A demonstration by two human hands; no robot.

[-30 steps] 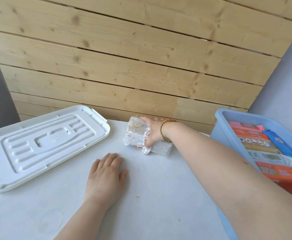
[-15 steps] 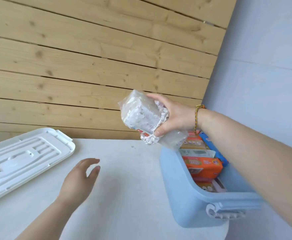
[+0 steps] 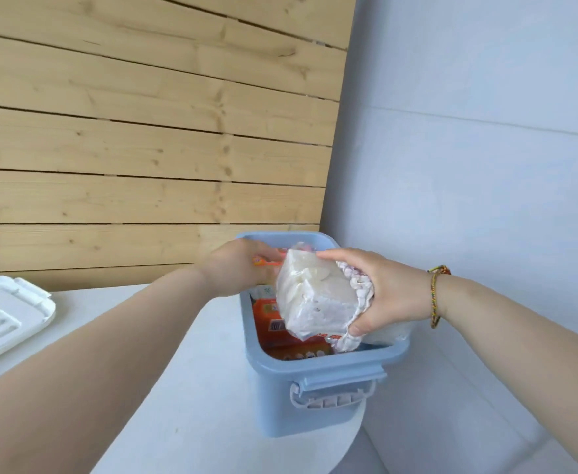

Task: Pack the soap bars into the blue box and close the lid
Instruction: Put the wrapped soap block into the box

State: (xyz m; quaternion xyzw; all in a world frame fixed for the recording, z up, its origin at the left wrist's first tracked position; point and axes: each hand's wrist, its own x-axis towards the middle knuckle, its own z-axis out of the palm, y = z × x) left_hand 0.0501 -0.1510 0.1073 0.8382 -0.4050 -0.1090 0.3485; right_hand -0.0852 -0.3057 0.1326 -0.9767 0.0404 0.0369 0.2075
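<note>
Right hand (image 3: 380, 295): grip closed on white plastic-wrapped soap bundle (image 3: 318, 295).
Bundle: tilted, directly above open blue plastic box (image 3: 315, 398).
Left hand (image 3: 239, 268): inside box's far end; grip unclear.

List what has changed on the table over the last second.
The right hand picked the clear-wrapped soap pack up off the table and carried it over the blue box. The left hand left the table and reached into the box. The white lid stays off, on the table.
</note>
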